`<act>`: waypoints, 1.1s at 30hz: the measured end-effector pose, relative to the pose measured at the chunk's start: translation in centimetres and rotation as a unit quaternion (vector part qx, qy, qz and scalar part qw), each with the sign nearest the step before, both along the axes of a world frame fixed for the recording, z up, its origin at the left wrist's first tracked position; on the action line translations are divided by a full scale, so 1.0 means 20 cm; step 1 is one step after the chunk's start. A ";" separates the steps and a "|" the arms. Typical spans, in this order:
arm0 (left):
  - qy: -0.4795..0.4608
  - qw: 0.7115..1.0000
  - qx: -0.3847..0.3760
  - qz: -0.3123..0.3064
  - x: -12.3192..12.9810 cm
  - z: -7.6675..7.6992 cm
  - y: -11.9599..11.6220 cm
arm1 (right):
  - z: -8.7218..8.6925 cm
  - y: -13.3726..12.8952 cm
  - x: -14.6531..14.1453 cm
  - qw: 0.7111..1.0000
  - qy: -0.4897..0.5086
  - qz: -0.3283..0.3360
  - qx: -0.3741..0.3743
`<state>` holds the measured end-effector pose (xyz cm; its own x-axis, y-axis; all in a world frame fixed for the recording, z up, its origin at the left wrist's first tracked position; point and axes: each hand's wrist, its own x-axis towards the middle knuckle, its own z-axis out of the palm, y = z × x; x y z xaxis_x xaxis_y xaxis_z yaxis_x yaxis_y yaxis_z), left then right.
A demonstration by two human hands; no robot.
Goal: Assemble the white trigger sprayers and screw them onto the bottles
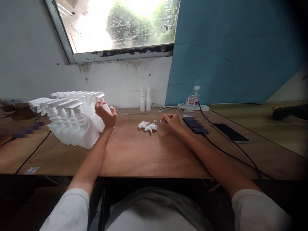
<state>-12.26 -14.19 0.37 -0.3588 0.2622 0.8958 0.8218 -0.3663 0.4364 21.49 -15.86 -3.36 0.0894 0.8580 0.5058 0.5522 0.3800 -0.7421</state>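
Note:
My left hand is closed on a white plastic bottle at the right end of the back row; the fingers curl around its upper part, and the hand hides some of it. Beside it stands the front row of matching white bottles, with trigger-like tops. My right hand pinches a thin metal tool with a dark end, its tip pointing left at a white spray trigger head. Another white trigger head lies just left of that one. A small white ring sits behind them.
Two slim white bottles stand against the wall. At right are a clear water bottle, a dark phone, another phone and a white power strip. Black cables cross the wooden table; a cardboard box is at far left.

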 end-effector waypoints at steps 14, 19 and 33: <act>-0.106 0.992 -0.063 -0.007 -0.01 -0.15 0.13 | -0.02 0.02 0.01 1.000 0.013 0.003 -0.016; -0.105 0.965 -0.239 -0.021 0.00 -0.24 0.16 | -0.03 0.01 0.00 0.999 0.026 0.014 -0.016; 0.071 0.966 -0.207 -0.139 0.04 -0.35 0.17 | 0.04 -0.01 -0.03 0.974 0.186 0.112 -0.059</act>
